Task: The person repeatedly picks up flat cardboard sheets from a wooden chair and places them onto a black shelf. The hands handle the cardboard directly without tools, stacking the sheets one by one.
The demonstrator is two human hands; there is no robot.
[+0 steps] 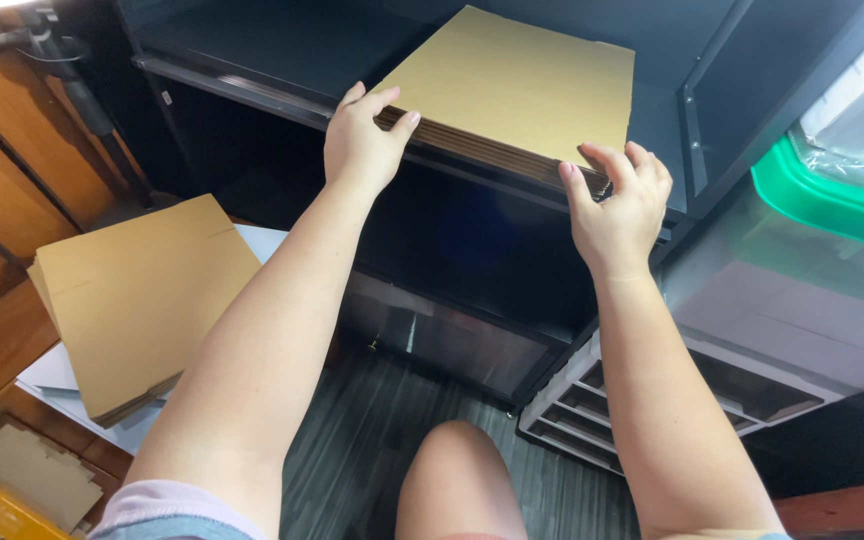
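Note:
A stack of flat brown cardboard sheets [522, 85] lies on a black shelf [657, 130] in front of me, its near edge overhanging slightly. My left hand [360, 140] grips the stack's near left corner, thumb on top. On the near right corner rests my right hand [617, 210], fingers curled over the edge of the sheets. Both arms reach forward from the bottom of the view.
A second pile of flat cardboard [137, 295] lies on the left over white sheets on a wooden surface. A grey plastic drawer unit [752, 340] stands at the right, with a green-rimmed clear container [832, 200] above it. My knee [457, 480] is below.

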